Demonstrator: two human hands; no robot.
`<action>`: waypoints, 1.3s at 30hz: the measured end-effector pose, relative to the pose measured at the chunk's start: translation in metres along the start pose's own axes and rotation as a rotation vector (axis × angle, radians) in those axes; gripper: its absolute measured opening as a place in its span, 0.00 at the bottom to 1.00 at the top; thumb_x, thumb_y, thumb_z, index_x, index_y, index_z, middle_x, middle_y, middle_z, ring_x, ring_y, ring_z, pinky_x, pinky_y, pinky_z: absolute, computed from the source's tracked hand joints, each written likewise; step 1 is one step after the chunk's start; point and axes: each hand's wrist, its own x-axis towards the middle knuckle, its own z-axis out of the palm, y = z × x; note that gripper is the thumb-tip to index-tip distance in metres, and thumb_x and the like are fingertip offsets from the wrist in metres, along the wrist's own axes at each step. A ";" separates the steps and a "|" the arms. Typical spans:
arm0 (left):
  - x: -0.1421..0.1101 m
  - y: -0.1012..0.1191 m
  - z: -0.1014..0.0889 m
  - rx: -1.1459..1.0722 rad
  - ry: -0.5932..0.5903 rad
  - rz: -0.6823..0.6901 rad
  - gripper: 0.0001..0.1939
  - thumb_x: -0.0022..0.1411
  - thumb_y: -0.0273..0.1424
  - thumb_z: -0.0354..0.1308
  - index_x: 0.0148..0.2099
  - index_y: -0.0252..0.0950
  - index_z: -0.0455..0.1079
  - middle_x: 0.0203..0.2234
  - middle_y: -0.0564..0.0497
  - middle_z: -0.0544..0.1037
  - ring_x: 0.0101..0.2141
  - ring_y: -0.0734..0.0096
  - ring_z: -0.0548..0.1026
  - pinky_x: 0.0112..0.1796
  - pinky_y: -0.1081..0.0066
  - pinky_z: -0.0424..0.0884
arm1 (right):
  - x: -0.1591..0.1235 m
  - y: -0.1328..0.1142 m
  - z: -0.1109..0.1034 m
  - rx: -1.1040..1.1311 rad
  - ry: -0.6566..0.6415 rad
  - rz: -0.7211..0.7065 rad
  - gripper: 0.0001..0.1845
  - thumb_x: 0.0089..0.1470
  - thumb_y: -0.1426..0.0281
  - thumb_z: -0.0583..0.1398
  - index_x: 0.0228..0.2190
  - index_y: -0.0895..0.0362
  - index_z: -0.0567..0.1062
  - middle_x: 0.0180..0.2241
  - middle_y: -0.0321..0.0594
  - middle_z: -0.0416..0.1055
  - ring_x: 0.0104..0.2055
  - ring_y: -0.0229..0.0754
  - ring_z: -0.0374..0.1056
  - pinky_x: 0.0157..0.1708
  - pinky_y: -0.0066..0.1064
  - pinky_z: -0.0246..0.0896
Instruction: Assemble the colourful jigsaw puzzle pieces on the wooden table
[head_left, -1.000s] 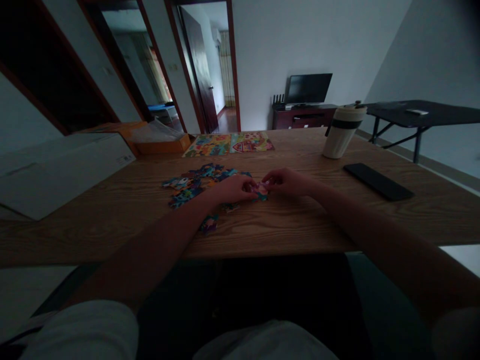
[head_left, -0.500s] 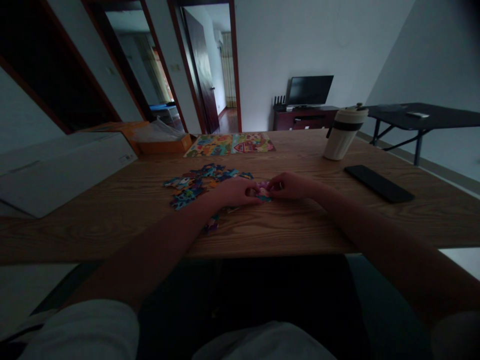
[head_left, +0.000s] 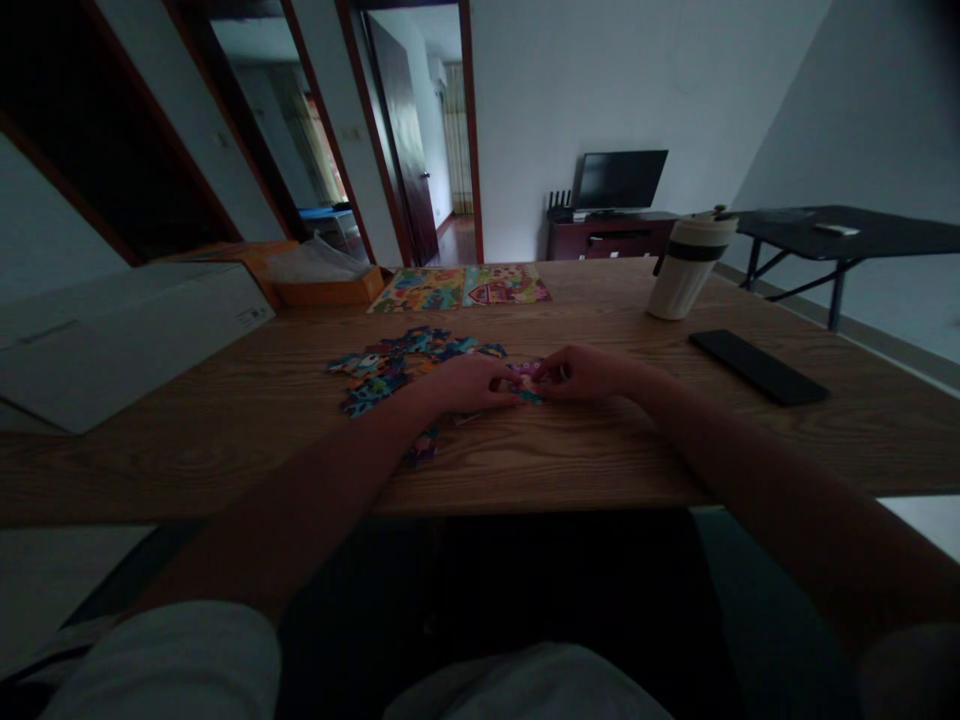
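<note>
Small pink-and-teal puzzle section [head_left: 529,396] sits low over the worktop [head_left: 600,465], front-centre, between both hands; from here I can't tell if it's one piece or several joined. I see the left hand [head_left: 471,384] with its grip pinching the section's left side, thumb nearer me. Right hand [head_left: 589,373]: grip pinching the right side, fingers curled. Fingertips partly hide the section, and it's dim.

Just left, I've got a spread of mixed puzzle pieces [head_left: 420,345], mostly blue and orange, partly behind the left hand. Some purplish pieces [head_left: 424,446] lie nearer the front edge, beside the left forearm. Beyond the spread, colourful printed sheet [head_left: 506,287], flat. Far left: orange box [head_left: 330,293] with clear plastic in it, white box [head_left: 150,335] in front. Right side: black flat slab [head_left: 757,367], cream cup [head_left: 681,275] with dark band, upright, behind it.
</note>
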 end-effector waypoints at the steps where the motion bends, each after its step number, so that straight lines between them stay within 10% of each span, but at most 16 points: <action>1: 0.000 0.000 -0.001 0.000 -0.007 0.006 0.23 0.67 0.45 0.55 0.60 0.44 0.75 0.35 0.48 0.79 0.36 0.63 0.74 0.38 0.68 0.63 | 0.000 0.000 0.000 -0.006 -0.003 0.003 0.23 0.57 0.51 0.60 0.42 0.54 0.84 0.28 0.38 0.77 0.27 0.39 0.66 0.27 0.30 0.55; 11: -0.002 0.002 -0.001 0.015 -0.031 0.007 0.22 0.67 0.46 0.56 0.59 0.45 0.76 0.39 0.48 0.81 0.39 0.59 0.76 0.40 0.68 0.64 | 0.001 0.000 -0.001 -0.038 -0.028 0.011 0.22 0.56 0.52 0.61 0.41 0.54 0.84 0.26 0.38 0.76 0.26 0.38 0.66 0.26 0.31 0.56; 17: -0.004 -0.003 0.000 -0.022 -0.047 -0.016 0.25 0.68 0.47 0.55 0.63 0.48 0.72 0.38 0.48 0.82 0.37 0.61 0.77 0.40 0.68 0.65 | -0.014 0.053 -0.036 -0.047 0.260 0.180 0.25 0.58 0.55 0.61 0.50 0.56 0.81 0.38 0.47 0.80 0.35 0.45 0.73 0.37 0.36 0.67; 22: -0.006 0.001 -0.004 -0.002 -0.060 -0.051 0.25 0.68 0.47 0.55 0.63 0.46 0.72 0.42 0.47 0.82 0.39 0.62 0.77 0.40 0.69 0.66 | -0.026 0.085 -0.048 -0.108 0.097 0.334 0.30 0.51 0.50 0.65 0.51 0.54 0.81 0.46 0.47 0.80 0.44 0.53 0.76 0.47 0.42 0.69; 39: -0.007 0.005 -0.005 -0.030 -0.050 -0.067 0.26 0.67 0.45 0.57 0.63 0.43 0.71 0.39 0.49 0.81 0.37 0.66 0.76 0.39 0.71 0.65 | -0.015 0.037 -0.031 -0.125 -0.008 0.209 0.26 0.48 0.52 0.67 0.46 0.53 0.81 0.42 0.44 0.80 0.40 0.50 0.74 0.39 0.37 0.67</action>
